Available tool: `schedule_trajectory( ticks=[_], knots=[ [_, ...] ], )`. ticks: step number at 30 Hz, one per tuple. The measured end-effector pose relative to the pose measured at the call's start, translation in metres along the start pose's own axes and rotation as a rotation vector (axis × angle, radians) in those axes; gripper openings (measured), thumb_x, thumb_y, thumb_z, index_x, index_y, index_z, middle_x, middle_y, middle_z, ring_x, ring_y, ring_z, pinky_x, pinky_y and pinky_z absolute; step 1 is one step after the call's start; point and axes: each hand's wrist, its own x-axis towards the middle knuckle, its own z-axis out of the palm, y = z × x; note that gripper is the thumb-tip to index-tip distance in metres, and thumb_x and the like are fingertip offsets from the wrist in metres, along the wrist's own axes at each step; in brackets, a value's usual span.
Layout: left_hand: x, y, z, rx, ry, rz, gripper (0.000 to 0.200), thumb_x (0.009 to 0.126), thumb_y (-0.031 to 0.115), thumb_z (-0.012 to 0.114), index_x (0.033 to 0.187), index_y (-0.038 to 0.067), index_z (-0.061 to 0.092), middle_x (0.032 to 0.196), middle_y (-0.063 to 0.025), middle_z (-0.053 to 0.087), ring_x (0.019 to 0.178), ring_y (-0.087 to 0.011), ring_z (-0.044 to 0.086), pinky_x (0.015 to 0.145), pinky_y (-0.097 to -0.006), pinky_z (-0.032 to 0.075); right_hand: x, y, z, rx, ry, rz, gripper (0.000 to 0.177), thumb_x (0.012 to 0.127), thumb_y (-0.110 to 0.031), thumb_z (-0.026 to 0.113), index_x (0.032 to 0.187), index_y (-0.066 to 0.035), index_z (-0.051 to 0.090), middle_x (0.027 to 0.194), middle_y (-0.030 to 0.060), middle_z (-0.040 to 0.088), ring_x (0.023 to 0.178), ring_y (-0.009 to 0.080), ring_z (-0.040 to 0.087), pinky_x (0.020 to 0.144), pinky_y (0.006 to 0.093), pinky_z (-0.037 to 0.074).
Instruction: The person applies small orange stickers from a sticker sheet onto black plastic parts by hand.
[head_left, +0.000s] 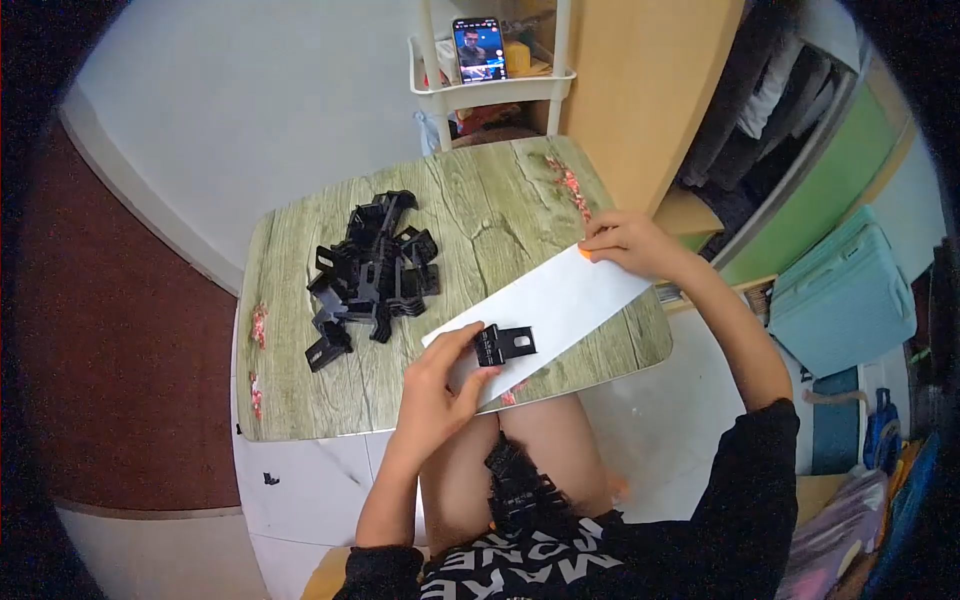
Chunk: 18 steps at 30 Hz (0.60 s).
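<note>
A seated person is working at a small low table [300, 400]. Nearest the camera, a cluster of black clips [520, 490] is lying in the person's lap, below and just behind the left hand [435, 385]. That hand's thumb and fingers are closing on a black plastic clip [505, 345], which is sitting at the fingertips and resting on the near end of a white paper strip [570, 295]. The strip is running diagonally away from those fingers across the table's green wood-grain top, up to the right hand [625, 245]. That hand's fingers are curling together over the strip's far corner and holding it, with a small orange mark showing just beside the fingertips. Well apart from both hands, off to the far side of the left fingers, a loose pile of black plastic clips [370, 275] is lying on the tabletop. Beyond the right hand's fingers, a white shelf rack [430, 90] is holding a lit phone [478, 48].
</note>
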Motion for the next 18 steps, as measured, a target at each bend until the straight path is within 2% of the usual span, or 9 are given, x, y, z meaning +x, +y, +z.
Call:
schedule_trajectory(
  ticks=[3, 8, 13, 18],
  knots=[
    [0.001, 0.002, -0.003, 0.001, -0.036, -0.025, 0.039, 0.067, 0.002, 0.064, 0.105, -0.002, 0.055, 0.094, -0.0132, 0.06, 0.076, -0.0228, 0.057, 0.069, -0.0275, 0.046, 0.001, 0.006, 0.005, -0.037, 0.121, -0.178, 0.015, 0.077, -0.007, 0.057, 0.089, -0.001, 0.062, 0.092, 0.006, 0.057, 0.076, 0.0207, 0.054, 0.07, 0.0264, 0.043],
    [-0.001, 0.0, -0.001, 0.011, -0.031, -0.036, 0.039, 0.067, 0.002, 0.063, 0.106, -0.001, 0.055, 0.095, -0.0134, 0.06, 0.076, -0.0225, 0.057, 0.069, -0.0275, 0.046, -0.007, 0.004, 0.016, -0.188, 0.264, -0.139, 0.012, 0.078, -0.007, 0.057, 0.086, 0.0, 0.063, 0.092, 0.0061, 0.057, 0.078, 0.0206, 0.054, 0.07, 0.0275, 0.043],
    [-0.001, 0.003, -0.001, -0.005, -0.001, -0.006, 0.039, 0.067, 0.002, 0.063, 0.106, -0.001, 0.056, 0.094, -0.0139, 0.061, 0.076, -0.0228, 0.058, 0.069, -0.0276, 0.046, -0.005, -0.014, -0.005, -0.037, 0.094, -0.12, 0.016, 0.077, -0.004, 0.058, 0.092, -0.001, 0.063, 0.092, 0.0074, 0.058, 0.079, 0.0209, 0.055, 0.07, 0.027, 0.045],
    [-0.002, 0.006, -0.005, -0.031, -0.008, -0.045, 0.04, 0.067, 0.002, 0.063, 0.106, -0.002, 0.056, 0.094, -0.015, 0.061, 0.077, -0.0237, 0.058, 0.069, -0.0283, 0.046, -0.01, -0.014, -0.007, -0.112, 0.027, -0.168, 0.016, 0.079, -0.005, 0.057, 0.092, 0.0, 0.062, 0.093, 0.0081, 0.057, 0.079, 0.0212, 0.055, 0.07, 0.0269, 0.045]
  ],
)
